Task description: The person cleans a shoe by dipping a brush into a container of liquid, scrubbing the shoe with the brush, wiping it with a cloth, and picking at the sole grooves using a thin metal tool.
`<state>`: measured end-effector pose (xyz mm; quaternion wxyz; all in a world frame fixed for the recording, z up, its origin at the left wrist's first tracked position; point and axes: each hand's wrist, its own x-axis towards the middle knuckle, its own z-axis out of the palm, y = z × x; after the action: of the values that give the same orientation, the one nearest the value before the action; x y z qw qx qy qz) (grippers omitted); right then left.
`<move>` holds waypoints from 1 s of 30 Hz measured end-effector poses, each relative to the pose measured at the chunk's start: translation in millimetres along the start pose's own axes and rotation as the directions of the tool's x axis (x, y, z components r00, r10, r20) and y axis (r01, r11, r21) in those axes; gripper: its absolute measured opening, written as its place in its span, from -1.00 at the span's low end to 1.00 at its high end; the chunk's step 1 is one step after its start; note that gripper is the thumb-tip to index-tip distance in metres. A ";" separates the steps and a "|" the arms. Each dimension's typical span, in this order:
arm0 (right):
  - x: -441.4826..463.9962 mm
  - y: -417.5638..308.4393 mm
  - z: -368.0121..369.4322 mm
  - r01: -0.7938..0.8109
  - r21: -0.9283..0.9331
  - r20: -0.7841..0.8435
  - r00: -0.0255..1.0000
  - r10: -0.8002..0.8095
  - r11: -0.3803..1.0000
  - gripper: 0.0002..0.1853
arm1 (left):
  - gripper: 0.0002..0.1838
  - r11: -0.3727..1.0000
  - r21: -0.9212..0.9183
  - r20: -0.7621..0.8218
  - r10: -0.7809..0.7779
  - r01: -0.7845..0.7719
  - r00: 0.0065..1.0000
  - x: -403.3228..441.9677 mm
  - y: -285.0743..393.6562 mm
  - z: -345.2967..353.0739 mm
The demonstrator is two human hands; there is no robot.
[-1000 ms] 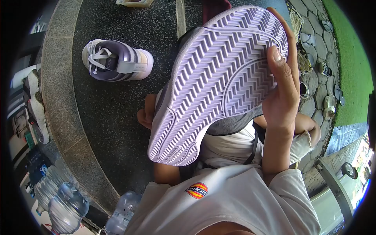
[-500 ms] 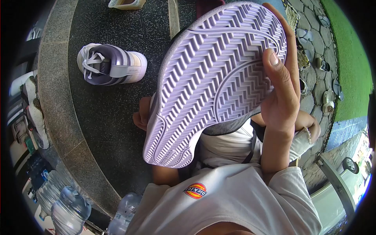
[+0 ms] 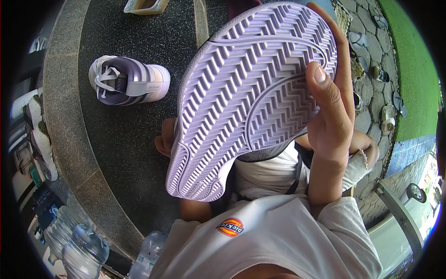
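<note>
A sneaker with a pale lilac, zigzag-ridged sole [image 3: 251, 79] is held up before me, its underside facing my eyes. My right hand [image 3: 327, 111] is closed around the forefoot, thumb pressed on the sole and fingers along the far edge. At the heel end, the curled fingers of my left hand [image 3: 165, 138] show beside the shoe; the rest of that hand is hidden behind it. The sneaker's upper is mostly out of sight, with a grey part visible under the sole. A second sneaker [image 3: 130, 81], white and purple-grey with white laces, rests on the dark speckled floor [image 3: 134, 153] to the left.
A pale plastic tub [image 3: 147, 5] sits at the top. Stone edging [image 3: 65, 83] curves along the left, with large clear water bottles [image 3: 86, 249] at lower left. Several shoes and sandals lie on paving at right, beside green turf [image 3: 416, 69].
The held sneaker has shifted slightly left with both hands, its sole turning a little more toward me. The floor sneaker appears slightly farther left and lower in view.
</note>
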<state>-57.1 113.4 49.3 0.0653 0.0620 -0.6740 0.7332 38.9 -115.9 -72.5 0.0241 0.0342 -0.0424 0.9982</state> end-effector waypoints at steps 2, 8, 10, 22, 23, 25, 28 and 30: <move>-1.3 2.7 -0.6 0.055 -0.035 0.029 0.998 -0.054 0.998 -0.20 | -0.68 1.000 0.006 -0.002 -0.002 0.002 1.000 0.4 0.0 -0.5; 7.3 -17.4 10.6 -0.183 0.038 -0.142 0.972 0.186 0.982 -0.16 | -0.67 1.000 0.022 -0.010 0.001 -0.001 1.000 -1.9 0.4 -1.1; 6.8 -16.4 8.9 -0.164 0.037 -0.114 0.979 0.167 0.986 -0.15 | -0.67 1.000 0.020 -0.011 0.005 -0.005 1.000 -3.3 0.4 -1.0; 2.2 -8.1 -3.7 -0.084 0.079 -0.016 0.996 0.086 0.993 -0.11 | -0.64 0.999 0.048 -0.016 0.003 -0.003 1.000 -4.3 0.1 0.7; 2.0 -7.5 -4.4 -0.080 0.086 -0.011 0.997 0.081 0.993 -0.10 | -0.64 0.999 0.044 -0.017 0.004 -0.003 1.000 -5.5 -0.9 0.9; 2.1 -7.5 -5.6 -0.069 0.103 0.005 0.998 0.069 0.992 -0.10 | -0.63 0.998 0.056 -0.022 0.004 -0.003 1.000 -5.6 0.1 0.4; 1.4 -6.4 -8.2 -0.036 0.151 0.051 0.998 0.029 0.988 -0.08 | -0.62 0.998 0.066 -0.027 0.007 -0.005 1.000 -5.8 -0.2 -1.6; 1.2 -3.4 -10.8 -0.001 0.208 0.108 0.994 -0.022 0.978 -0.08 | -0.62 0.998 0.070 -0.025 0.003 -0.001 1.000 -5.7 -0.3 -3.2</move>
<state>-57.7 124.5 52.0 0.0250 0.1122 -0.5959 0.7948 44.3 -115.6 -76.1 0.0223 0.0223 -0.0072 0.9995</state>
